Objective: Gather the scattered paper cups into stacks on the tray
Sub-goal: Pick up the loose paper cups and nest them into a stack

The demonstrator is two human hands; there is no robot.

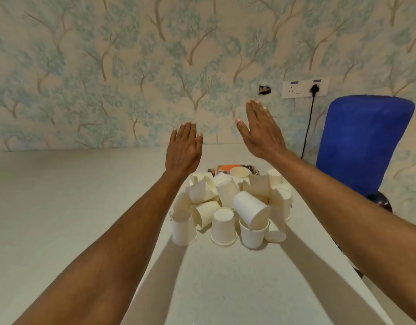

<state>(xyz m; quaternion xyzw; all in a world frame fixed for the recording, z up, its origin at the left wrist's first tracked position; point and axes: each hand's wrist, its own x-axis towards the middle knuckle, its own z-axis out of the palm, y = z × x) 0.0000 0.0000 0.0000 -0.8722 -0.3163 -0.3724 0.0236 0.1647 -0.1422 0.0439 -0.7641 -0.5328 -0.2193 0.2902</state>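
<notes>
Table: a pale speckled top runs from the near edge to the wall; shadows of both forearms fall across it.
Forearms: both are bare and reach forward, one on each side of the cups.
Front cups: one white cup stands mouth down at the near left, and a second stands mouth down just right of it.
Nested pair: an upright cup stands right of those, with a tilted cup leaning into its mouth.
Paper cups: the heap sits in the middle of the table, with most cups tipped on their sides and touching one another.
Tray: only a colourful strip shows behind the heap; an upright cup stands there, and I cannot tell how many of the others rest on it.
Left hand: it is raised above the far side of the heap, flat, with fingers straight and together, holding nothing.
Right hand: it is raised higher, flat in the same way and also holding nothing.
Chair: a blue backrest stands at the table's right side.
Wall: tree-patterned wallpaper carries a white socket plate, with a black cable hanging from it and a small dark hole just to its left.
</notes>
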